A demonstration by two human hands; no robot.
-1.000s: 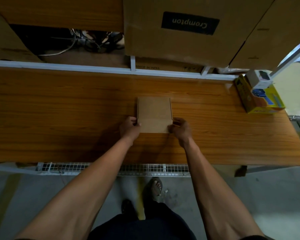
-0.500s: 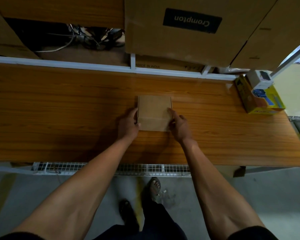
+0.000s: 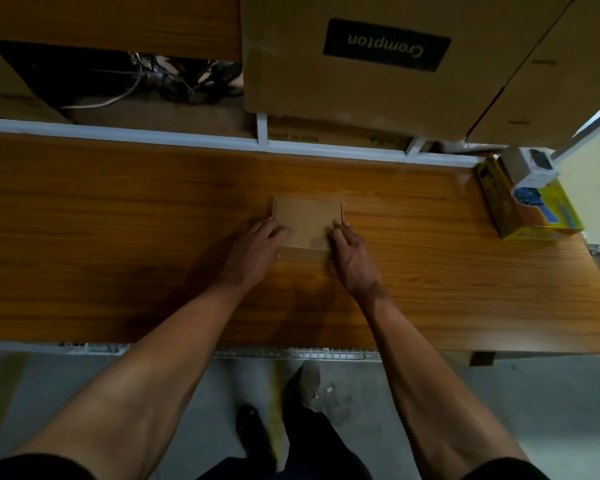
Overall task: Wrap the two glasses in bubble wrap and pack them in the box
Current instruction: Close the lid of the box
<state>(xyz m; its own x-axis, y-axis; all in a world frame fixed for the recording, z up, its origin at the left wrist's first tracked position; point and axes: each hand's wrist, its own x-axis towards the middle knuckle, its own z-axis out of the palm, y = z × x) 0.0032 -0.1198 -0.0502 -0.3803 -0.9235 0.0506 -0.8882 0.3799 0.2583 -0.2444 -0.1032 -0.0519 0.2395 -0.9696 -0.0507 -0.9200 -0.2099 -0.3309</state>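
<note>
Two hands, yours, rest on a small closed cardboard box [image 3: 307, 220] that lies flat near the middle of a wooden table [image 3: 118, 237]. Your left hand [image 3: 257, 247] lies on the box's near left corner, its fingers fairly straight and laid across the top edge rather than wrapped around it. Your right hand [image 3: 352, 252] lies on the near right corner, its fingers also extended and pressing down on the lid. Neither hand grips the box. The box's lid is shut, so what is inside cannot be seen. At the far right end of the table sits a yellow carton [image 3: 530, 209] with a blue picture on it, and a small white box [image 3: 529, 166] rests on top of that carton. Behind the table, beyond a white rail, stands a large brown carton [image 3: 378, 98] with a dark label reading "Crompton". To the left of that carton, a tangle of cables [image 3: 174, 81] lies in a dark gap. Your bare forearms reach in from the bottom edge.
</note>
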